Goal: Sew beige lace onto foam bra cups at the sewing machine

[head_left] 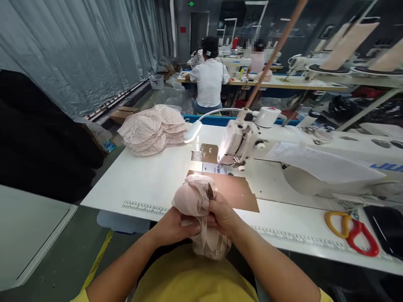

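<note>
Both my hands hold a bunched pale pink lace garment at the near edge of the white sewing table. My left hand grips its lower left side, fingers closed on the fabric. My right hand is closed too, pinching a small dark metal tool, probably thread snips, against the fabric's top. Part of the garment hangs down over my lap. The sewing machine head stands just beyond, its lamp lit.
A pile of pink lace pieces lies at the table's far left. Scissors with yellow and red handles rest at the right beside a dark phone. Two other people sit at machines farther back. Dark fabric is heaped at left.
</note>
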Motion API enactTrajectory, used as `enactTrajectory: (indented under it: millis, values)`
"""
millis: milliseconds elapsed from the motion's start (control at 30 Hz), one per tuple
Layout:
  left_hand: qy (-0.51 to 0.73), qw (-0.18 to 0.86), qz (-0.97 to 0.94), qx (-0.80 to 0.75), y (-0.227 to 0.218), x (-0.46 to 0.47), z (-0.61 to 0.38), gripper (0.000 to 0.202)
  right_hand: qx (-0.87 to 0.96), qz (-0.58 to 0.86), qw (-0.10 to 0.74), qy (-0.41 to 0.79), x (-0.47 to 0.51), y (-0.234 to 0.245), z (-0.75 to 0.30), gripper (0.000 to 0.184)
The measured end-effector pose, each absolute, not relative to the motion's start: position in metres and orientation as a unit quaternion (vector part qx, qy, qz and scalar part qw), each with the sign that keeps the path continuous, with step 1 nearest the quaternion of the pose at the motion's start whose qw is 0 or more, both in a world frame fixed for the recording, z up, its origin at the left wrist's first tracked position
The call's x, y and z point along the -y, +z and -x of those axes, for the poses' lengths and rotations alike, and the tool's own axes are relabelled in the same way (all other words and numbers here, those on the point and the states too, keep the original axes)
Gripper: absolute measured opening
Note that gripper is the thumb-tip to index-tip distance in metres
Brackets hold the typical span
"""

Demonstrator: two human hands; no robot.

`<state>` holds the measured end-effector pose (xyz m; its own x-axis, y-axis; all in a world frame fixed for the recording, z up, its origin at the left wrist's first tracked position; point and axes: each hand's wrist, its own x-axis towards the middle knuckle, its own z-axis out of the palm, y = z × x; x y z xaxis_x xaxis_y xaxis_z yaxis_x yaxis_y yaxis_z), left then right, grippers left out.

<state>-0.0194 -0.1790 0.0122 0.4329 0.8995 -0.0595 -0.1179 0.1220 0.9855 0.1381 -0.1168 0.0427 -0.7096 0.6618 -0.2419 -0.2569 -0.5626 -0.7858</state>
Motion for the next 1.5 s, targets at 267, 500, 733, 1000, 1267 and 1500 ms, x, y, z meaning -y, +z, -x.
enactTrajectory:
  millis: [267,500,733,1000,1267,1500]
  values:
    - [0.486,0.649,-0.499,-0.305,0.034,0.168,0.045,0.048,0.493,0.264,0.307,0.770,0.072,0.085,-0.082,0.035]
    - [0.550,0.552,-0.473,-0.412,0.030,0.147,0.078,0.036,0.683,0.424,0.136,0.579,0.042,0.056,-0.092,0.038]
    - [0.494,0.631,-0.454,-0.391,0.026,0.152,0.110,0.048,0.661,0.381,0.143,0.630,0.070,0.050,-0.125,0.042]
    - [0.419,0.658,-0.515,-0.355,0.036,0.148,0.104,0.046,0.624,0.325,0.157,0.693,0.084,0.046,-0.090,0.044]
    - [0.404,0.604,-0.558,-0.401,0.033,0.153,0.108,0.044,0.733,0.335,0.173,0.566,0.083,0.044,-0.107,0.043]
    - [0.408,0.512,-0.591,-0.471,0.042,0.169,0.101,0.038,0.878,0.437,0.161,0.107,0.076,0.007,-0.214,0.033]
